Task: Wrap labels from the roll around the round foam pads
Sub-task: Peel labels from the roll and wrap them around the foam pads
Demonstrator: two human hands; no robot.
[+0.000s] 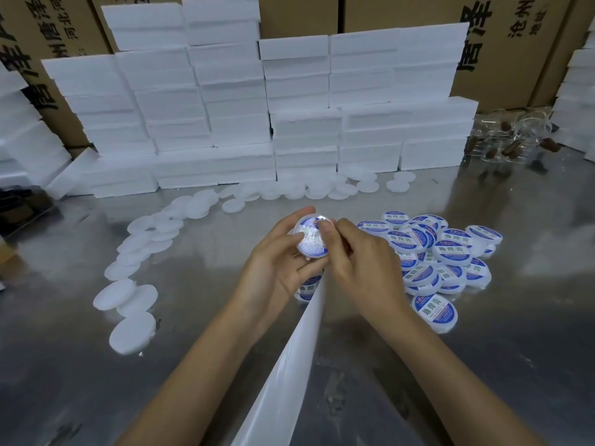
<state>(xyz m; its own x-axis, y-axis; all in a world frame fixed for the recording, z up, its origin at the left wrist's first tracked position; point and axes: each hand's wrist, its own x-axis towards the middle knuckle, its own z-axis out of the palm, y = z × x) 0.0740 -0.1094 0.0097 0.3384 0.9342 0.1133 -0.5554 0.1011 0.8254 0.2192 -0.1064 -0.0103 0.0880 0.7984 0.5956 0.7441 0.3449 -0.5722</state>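
Label going onto a pad, mid-table

At 9 o'clock a curved trail of bare foam pads (pixel 135 249) is laid out on the metal table (pixel 483 365). At centre one pad (pixel 310 238) is held face-up in the left hand (pixel 277 262), fingers curled round its rim. The label is being pressed on by the right hand (pixel 351 255) at 3 o'clock of the pad, thumb and fingers pinched at the edge. The backing strip (pixel 289 358) is run from under the pad toward 6 o'clock, long axis roughly 12 to 6. The pile of finished labelled pads (pixel 441 252) is parked at 3 o'clock, so the right hand looks like the nearer one for the drop-off.
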